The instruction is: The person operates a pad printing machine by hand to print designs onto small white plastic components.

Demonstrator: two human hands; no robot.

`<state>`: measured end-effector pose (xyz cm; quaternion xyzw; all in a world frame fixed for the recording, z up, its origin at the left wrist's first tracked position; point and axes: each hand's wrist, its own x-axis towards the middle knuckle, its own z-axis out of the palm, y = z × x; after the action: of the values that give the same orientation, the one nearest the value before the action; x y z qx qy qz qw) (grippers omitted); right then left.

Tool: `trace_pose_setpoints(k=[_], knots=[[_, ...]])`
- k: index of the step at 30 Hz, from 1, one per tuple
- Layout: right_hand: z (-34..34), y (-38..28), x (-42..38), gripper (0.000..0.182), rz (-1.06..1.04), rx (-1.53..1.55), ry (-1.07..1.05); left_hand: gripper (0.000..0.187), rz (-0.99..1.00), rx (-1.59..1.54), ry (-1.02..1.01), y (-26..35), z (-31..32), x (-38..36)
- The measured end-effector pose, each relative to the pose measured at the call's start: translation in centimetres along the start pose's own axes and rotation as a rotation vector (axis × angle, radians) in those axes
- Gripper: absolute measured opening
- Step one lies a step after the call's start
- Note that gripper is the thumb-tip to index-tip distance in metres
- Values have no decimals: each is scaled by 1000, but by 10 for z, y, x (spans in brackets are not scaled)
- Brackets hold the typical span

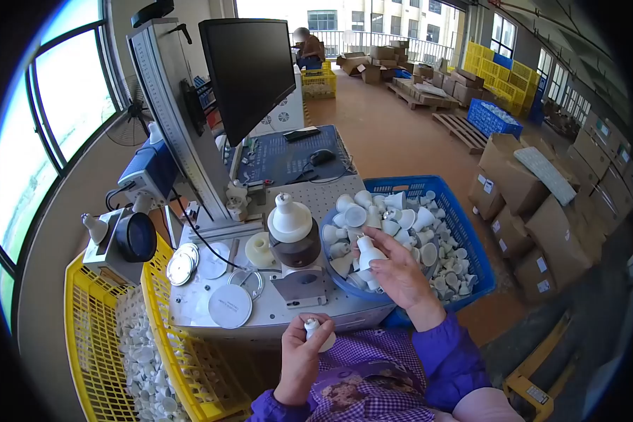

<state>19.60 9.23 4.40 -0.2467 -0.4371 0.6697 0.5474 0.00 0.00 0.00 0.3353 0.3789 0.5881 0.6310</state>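
Observation:
My left hand (297, 366), low in front of my body, is closed around a white bulb housing (325, 343) whose small pinned base points up. Further forward and to the right, my right hand (406, 280) grips another white bulb housing (367, 253) with its pins upward. That hand is over the near side of a round blue basin (344, 285) heaped with similar white housings. Left of it, a large white bulb-shaped piece (288, 224) sits pins up on a dark round holder (295, 253) on the metal worktable (264, 313).
Round discs (230, 306) lie on the table. A monitor (250, 74) and a lens unit on a column (136, 238) stand to the left. Yellow crates (158, 309) and a blue crate (482, 267) hold white parts. Cartons (510, 176) stand right; a person (309, 49) sits far back.

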Motion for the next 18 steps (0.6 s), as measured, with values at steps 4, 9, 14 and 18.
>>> trace_pose_setpoints(k=[4, 9, 14, 18], knots=[[23, 14, -12, 70, -21, 50, -48, 28, -114, -125, -106, 13, 33, 9], [38, 23, -24, 51, -30, -86, -24, 23, -103, -361, -109, 4, 44, 18], [32, 11, -29, 43, 75, -67, 11, 20, -122, -310, -113, 8, 43, 15], [17, 6, -28, 33, 158, 50, -56, 15, -157, -215, -165, 14, 36, 15]])
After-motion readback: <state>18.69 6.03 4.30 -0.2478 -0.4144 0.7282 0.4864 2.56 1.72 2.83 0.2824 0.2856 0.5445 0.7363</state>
